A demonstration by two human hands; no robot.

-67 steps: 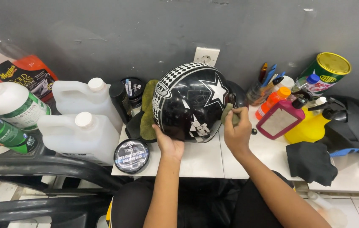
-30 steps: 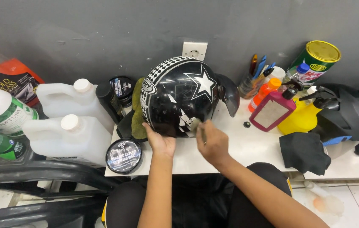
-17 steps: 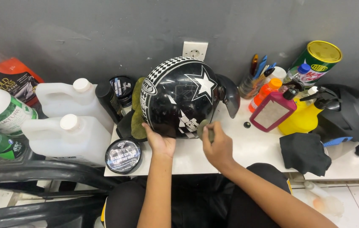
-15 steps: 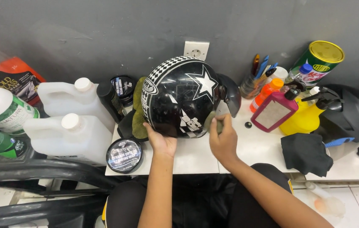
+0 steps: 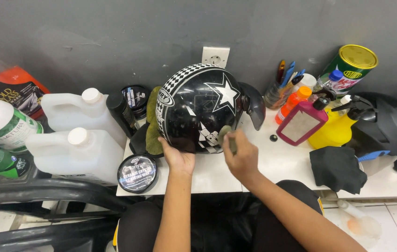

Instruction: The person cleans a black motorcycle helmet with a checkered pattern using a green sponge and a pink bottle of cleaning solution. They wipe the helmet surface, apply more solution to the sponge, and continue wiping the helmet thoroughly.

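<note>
On the white table, right in the middle, sits a black helmet with a white star. The left hand cups the helmet's bottom edge, its grip wrapped on the shell. The right hand holds a small green pad, fingers closed around it, against the helmet's lower side. The shell looks shiny on top; the lower part is being rubbed. Left of the helmet stand white jugs and a round tin. Right of it are spray bottles and a black cloth. Behind it is a gray wall.

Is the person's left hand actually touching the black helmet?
Touching. The head view shows the left hand pressed against the lower edge of the helmet, with no gap between them.
</note>
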